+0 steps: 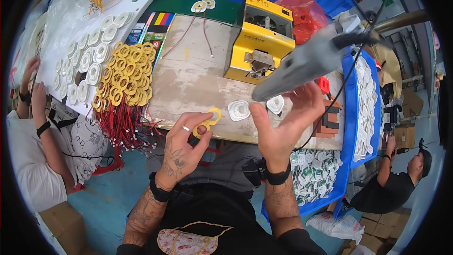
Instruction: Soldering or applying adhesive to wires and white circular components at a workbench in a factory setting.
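Between the thumb and fingers of my left hand point(185, 146) are two yellow rings point(215, 111), held just over the near edge of the table. My right hand point(289, 125) has its thumb and fingers spread, with nothing visible in them. A grey cylindrical tool point(299, 68) hangs on a black cable and crosses in front of its fingertips; whether they touch it I cannot tell. On the worn tabletop lie a white rounded part point(239, 110), between my hands, and a second white part point(275, 104) by my right fingers.
Yellow rings with red wires point(125, 75) are heaped at the left, beside rows of white parts point(86, 59). A yellow machine point(258, 42) stands at the back. Blue bins point(347, 127) line the right side. Other people work at the far left and right.
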A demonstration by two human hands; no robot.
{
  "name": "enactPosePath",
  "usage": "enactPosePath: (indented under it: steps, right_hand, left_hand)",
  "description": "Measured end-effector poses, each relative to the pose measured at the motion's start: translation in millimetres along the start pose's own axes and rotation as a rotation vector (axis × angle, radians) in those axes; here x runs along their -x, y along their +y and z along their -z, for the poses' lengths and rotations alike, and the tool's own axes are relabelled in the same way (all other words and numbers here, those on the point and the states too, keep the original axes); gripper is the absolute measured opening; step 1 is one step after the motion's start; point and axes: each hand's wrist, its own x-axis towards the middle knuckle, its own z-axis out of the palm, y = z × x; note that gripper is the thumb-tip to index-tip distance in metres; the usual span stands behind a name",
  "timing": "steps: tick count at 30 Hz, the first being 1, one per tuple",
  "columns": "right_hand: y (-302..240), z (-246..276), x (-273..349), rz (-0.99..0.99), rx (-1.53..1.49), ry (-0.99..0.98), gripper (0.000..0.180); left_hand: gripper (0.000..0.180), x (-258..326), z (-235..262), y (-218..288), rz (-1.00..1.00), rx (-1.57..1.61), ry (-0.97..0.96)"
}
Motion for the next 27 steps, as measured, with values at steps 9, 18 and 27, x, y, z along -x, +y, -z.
enactPosePath:
  steps: [9, 18, 27]
  right_hand:
    - [-13.8, 5.8, -24.5, -0.023, -0.344, 0.042, 0.078]
    - [-7.0, 34.3, -17.4, -0.117, -0.373, 0.137, 0.082]
    - [-1.2, 35.9, -5.7, -0.065, -0.272, 0.116, 0.09]
  left_hand:
    - [0.046, -20.8, -23.9, 8.1, -0.097, -0.179, -0.022]
    - [0.043, -35.8, -43.2, -8.6, -0.261, -0.232, 0.025]
    - [0.034, -37.2, -45.2, -10.9, -0.106, -0.052, 0.006]
